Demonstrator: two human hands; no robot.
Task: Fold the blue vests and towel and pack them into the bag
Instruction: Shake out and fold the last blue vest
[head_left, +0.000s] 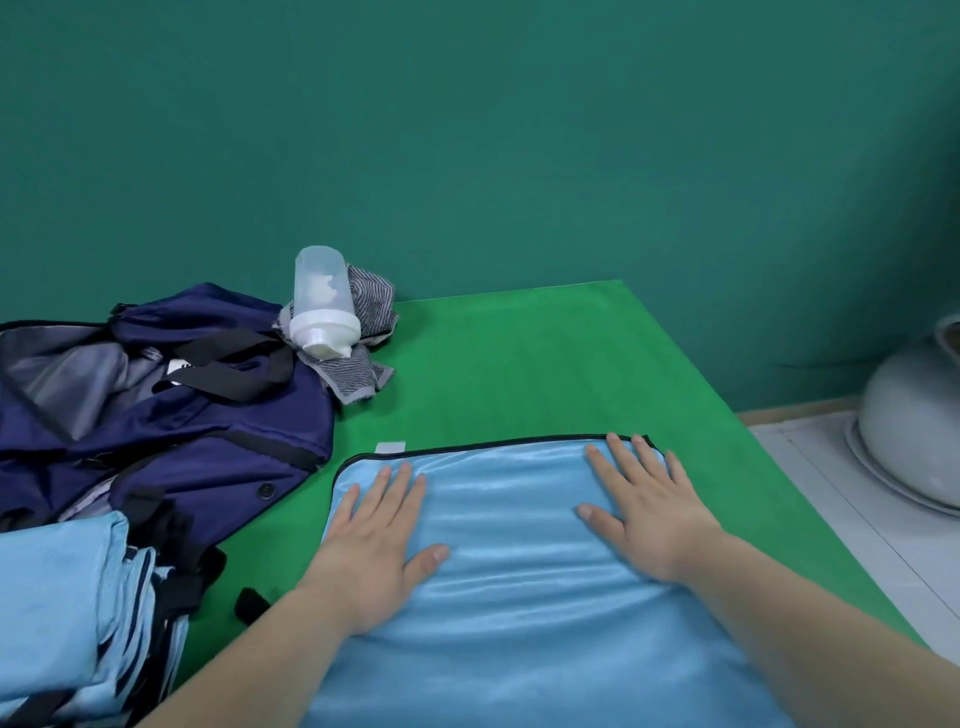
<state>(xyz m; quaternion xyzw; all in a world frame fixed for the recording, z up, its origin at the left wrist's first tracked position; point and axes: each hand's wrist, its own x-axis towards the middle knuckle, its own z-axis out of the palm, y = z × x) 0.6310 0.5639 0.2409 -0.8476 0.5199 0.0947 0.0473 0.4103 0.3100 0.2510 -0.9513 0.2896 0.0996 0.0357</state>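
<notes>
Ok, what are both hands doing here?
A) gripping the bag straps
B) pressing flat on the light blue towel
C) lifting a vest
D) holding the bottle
B: the left hand and right hand lie palm-down with straight fingers on the light blue towel.

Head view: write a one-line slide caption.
Left hand and right hand press flat on the blue towel on the green table, beside the navy bag.
</notes>
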